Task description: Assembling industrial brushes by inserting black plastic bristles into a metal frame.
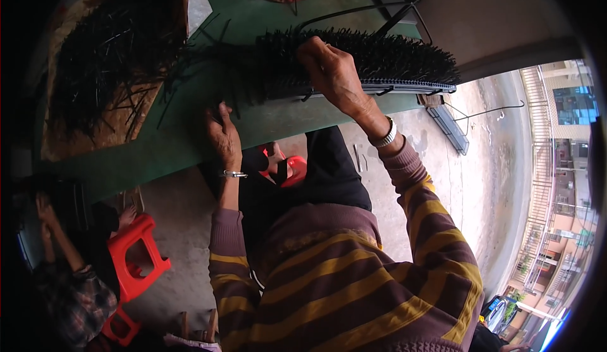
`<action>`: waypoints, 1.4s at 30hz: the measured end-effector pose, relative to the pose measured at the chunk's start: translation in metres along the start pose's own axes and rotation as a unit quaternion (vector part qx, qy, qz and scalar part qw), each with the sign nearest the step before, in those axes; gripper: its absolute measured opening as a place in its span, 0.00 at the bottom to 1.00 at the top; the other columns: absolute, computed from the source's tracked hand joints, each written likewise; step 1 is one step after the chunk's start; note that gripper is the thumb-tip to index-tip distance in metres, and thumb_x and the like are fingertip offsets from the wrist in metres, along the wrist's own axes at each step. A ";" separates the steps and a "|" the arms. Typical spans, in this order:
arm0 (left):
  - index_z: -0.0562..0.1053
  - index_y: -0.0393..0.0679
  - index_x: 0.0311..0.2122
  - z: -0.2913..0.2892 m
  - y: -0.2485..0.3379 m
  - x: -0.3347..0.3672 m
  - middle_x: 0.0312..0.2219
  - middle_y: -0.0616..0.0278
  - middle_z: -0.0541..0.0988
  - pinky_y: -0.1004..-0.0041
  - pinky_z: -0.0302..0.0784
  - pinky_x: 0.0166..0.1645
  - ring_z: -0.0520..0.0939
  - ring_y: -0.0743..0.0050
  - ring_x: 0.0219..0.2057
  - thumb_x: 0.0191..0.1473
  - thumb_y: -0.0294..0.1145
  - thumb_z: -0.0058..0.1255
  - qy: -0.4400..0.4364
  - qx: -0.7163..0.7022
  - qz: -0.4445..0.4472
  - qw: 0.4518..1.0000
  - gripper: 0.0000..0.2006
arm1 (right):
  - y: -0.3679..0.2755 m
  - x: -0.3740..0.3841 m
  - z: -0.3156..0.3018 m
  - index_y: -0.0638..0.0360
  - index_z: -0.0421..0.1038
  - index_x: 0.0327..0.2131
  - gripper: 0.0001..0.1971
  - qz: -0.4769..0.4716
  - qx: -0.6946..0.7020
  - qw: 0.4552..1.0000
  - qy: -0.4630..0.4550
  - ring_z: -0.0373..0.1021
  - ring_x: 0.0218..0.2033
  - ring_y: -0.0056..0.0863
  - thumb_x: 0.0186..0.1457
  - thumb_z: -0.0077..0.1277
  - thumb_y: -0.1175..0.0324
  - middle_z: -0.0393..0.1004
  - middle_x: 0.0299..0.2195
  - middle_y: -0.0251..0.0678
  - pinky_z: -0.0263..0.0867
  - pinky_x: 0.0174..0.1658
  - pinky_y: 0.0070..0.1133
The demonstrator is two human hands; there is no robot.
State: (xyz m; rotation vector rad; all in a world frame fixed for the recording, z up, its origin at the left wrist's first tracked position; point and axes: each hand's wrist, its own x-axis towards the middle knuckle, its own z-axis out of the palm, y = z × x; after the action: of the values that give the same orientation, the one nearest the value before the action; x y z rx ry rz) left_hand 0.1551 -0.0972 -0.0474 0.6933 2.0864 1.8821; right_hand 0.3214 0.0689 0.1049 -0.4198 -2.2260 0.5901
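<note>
A long row of dense black bristle-like pieces stands upright in a narrow dark rack along the right part of the green table. My right hand is over the left half of this row, its fingers pinched together among the black tips. What they grip is hidden. Near the table's front edge, left of the rack, my left hand is held with its fingers curled and the thumb upward. Whatever may lie in it is too dark to make out. Loose thin black strips are scattered on the table beyond my left hand.
A large heap of black strips lies on brown cardboard at the left. Thin metal rods rise behind the rack; another rack is at the right. A person's hands and a red stool are at lower left.
</note>
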 end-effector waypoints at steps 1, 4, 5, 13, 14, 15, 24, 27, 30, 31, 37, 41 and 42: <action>0.73 0.36 0.44 0.000 0.005 0.002 0.31 0.65 0.77 0.74 0.71 0.46 0.76 0.75 0.35 0.65 0.41 0.46 -0.001 -0.001 0.001 1.000 0.16 | 0.005 0.001 0.000 0.61 0.70 0.36 0.05 -0.023 -0.003 1.000 -0.012 0.69 0.22 0.29 0.55 0.51 0.81 0.70 0.24 0.39 0.64 0.25 0.21; 0.73 0.41 0.40 0.000 0.023 0.008 0.23 0.71 0.70 0.80 0.68 0.29 0.70 0.84 0.24 0.62 0.41 0.50 0.078 -0.244 -0.130 0.958 0.13 | 0.007 -0.001 0.001 0.61 0.70 0.37 0.06 -0.028 0.018 0.999 -0.042 0.69 0.21 0.25 0.56 0.50 0.81 0.70 0.24 0.37 0.64 0.25 0.20; 0.73 0.41 0.40 -0.003 0.031 0.006 0.23 0.71 0.70 0.80 0.68 0.29 0.70 0.84 0.24 0.62 0.41 0.50 0.079 -0.243 -0.129 0.958 0.13 | 0.006 -0.002 0.001 0.61 0.70 0.37 0.06 -0.011 0.041 0.997 -0.061 0.69 0.21 0.23 0.56 0.50 0.81 0.70 0.25 0.35 0.64 0.24 0.20; 0.71 0.42 0.41 0.001 0.086 -0.040 0.19 0.71 0.67 0.85 0.49 0.17 0.59 0.90 0.14 0.61 0.37 0.52 -0.068 -0.394 -0.318 0.860 0.10 | 0.000 -0.006 0.009 0.60 0.71 0.37 0.06 0.028 0.051 0.998 -0.028 0.69 0.22 0.22 0.57 0.49 0.81 0.71 0.25 0.35 0.65 0.24 0.20; 0.71 0.42 0.41 0.003 0.088 -0.048 0.20 0.70 0.69 0.85 0.50 0.17 0.60 0.90 0.14 0.61 0.37 0.52 -0.077 -0.396 -0.331 0.853 0.10 | 0.000 -0.007 0.010 0.60 0.71 0.37 0.06 0.026 0.027 0.999 -0.029 0.70 0.22 0.24 0.57 0.50 0.81 0.71 0.26 0.36 0.66 0.25 0.21; 0.71 0.41 0.42 0.006 0.091 -0.055 0.20 0.69 0.70 0.84 0.51 0.16 0.60 0.90 0.14 0.61 0.37 0.53 -0.087 -0.399 -0.345 0.845 0.11 | 0.002 -0.009 0.010 0.60 0.71 0.37 0.06 0.026 0.027 0.999 -0.028 0.70 0.22 0.24 0.57 0.50 0.81 0.71 0.26 0.36 0.66 0.25 0.21; 0.72 0.39 0.43 0.016 0.104 -0.085 0.25 0.65 0.75 0.87 0.55 0.17 0.66 0.89 0.19 0.60 0.37 0.53 -0.127 -0.397 -0.355 0.837 0.13 | 0.005 -0.005 0.010 0.53 0.78 0.38 0.09 -0.086 -0.157 0.983 -0.039 0.72 0.32 0.30 0.50 0.58 0.70 0.73 0.31 0.31 0.68 0.34 0.25; 0.72 0.39 0.44 0.015 0.110 -0.087 0.25 0.65 0.75 0.86 0.54 0.17 0.66 0.89 0.19 0.61 0.38 0.53 -0.128 -0.398 -0.354 0.837 0.13 | 0.005 -0.006 0.011 0.51 0.78 0.40 0.12 -0.084 -0.157 0.984 -0.030 0.72 0.31 0.30 0.49 0.59 0.70 0.73 0.31 0.31 0.68 0.33 0.25; 0.72 0.39 0.45 0.012 0.108 -0.087 0.25 0.65 0.75 0.86 0.53 0.17 0.66 0.89 0.18 0.61 0.39 0.53 -0.126 -0.409 -0.342 0.837 0.14 | 0.005 -0.009 0.013 0.49 0.79 0.40 0.12 -0.068 -0.174 0.982 -0.019 0.72 0.31 0.29 0.50 0.59 0.70 0.74 0.31 0.30 0.68 0.32 0.25; 0.72 0.39 0.45 0.011 0.108 -0.087 0.25 0.65 0.75 0.86 0.53 0.17 0.66 0.89 0.18 0.61 0.39 0.53 -0.125 -0.408 -0.342 0.837 0.14 | 0.003 -0.009 0.013 0.48 0.79 0.40 0.12 -0.058 -0.168 0.984 -0.011 0.72 0.30 0.30 0.50 0.59 0.70 0.74 0.30 0.30 0.68 0.32 0.25; 0.69 0.40 0.50 -0.001 0.125 -0.081 0.25 0.66 0.73 0.86 0.53 0.18 0.65 0.87 0.18 0.62 0.42 0.50 -0.112 -0.417 -0.361 0.826 0.18 | 0.008 -0.010 0.009 0.48 0.79 0.41 0.13 -0.054 -0.186 0.981 -0.009 0.71 0.30 0.30 0.50 0.59 0.70 0.73 0.30 0.31 0.67 0.31 0.25; 0.68 0.39 0.53 -0.013 0.119 -0.069 0.27 0.66 0.73 0.87 0.53 0.18 0.67 0.88 0.22 0.62 0.42 0.51 -0.101 -0.422 -0.326 0.840 0.21 | 0.002 -0.013 0.010 0.49 0.79 0.42 0.13 -0.050 -0.226 0.973 0.019 0.71 0.32 0.31 0.50 0.59 0.71 0.73 0.30 0.33 0.68 0.31 0.25; 0.69 0.38 0.53 -0.015 0.119 -0.067 0.27 0.66 0.73 0.87 0.53 0.18 0.66 0.88 0.21 0.62 0.42 0.51 -0.101 -0.420 -0.317 0.844 0.20 | 0.001 -0.013 0.009 0.49 0.79 0.42 0.13 -0.050 -0.226 0.973 0.021 0.71 0.32 0.31 0.50 0.59 0.71 0.73 0.30 0.33 0.68 0.31 0.25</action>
State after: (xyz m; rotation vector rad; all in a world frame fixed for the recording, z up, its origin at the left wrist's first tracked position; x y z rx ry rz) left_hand 0.2267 -0.1366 0.0632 -0.0310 0.9657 1.9075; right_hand 0.3234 0.0610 0.0909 -0.5375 -2.3187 0.0129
